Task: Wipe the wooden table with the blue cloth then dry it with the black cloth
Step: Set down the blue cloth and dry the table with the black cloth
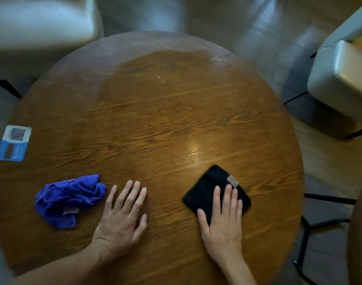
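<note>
I find one printed item: a blue-and-white sticker at the left edge of my wooden table, bearing a QR code; its small print is illegible. The tags on the blue cloth and black cloth cannot be read.

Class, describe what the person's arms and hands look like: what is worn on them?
Both forearms are bare, with no sleeves in view. The left hand and right hand wear no gloves; no rings, watch or bracelets are visible. Fingernails look short and unpainted.
</note>
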